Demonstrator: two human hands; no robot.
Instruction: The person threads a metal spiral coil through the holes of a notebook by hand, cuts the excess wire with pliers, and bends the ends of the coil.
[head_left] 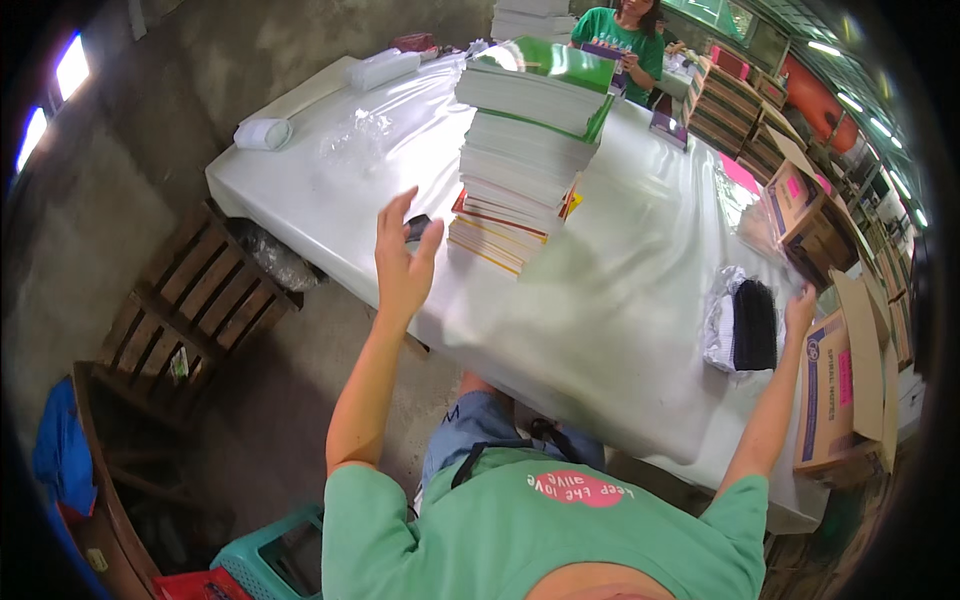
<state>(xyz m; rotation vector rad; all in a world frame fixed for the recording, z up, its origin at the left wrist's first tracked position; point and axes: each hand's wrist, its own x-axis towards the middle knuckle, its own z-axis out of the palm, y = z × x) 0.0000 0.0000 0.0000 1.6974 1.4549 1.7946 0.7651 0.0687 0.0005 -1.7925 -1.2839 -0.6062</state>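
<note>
My left hand (pixel 402 262) is raised over the table's near edge, fingers spread and thumb apart, holding nothing. Just beyond its thumb lies a small dark object (pixel 418 228) whose kind I cannot make out. To the right of that hand rises a tall stack of books (pixel 525 165), with green covers on top and red and yellow ones lower down. My right hand (pixel 799 314) reaches to the right side, beside an open cardboard box (pixel 850 385). Its fingers are small and blurred. Left of it sits a black bundle (pixel 755 325) in crumpled clear plastic wrap (pixel 718 330).
A white sheet covers the table (pixel 640 290). Across it, a person in a green shirt (pixel 625 45) holds a purple book. A second cardboard box (pixel 800 205), a purple book (pixel 668 130) and plastic rolls (pixel 265 134) line the edges. A wooden pallet (pixel 190 290) and green stool (pixel 265 560) stand left.
</note>
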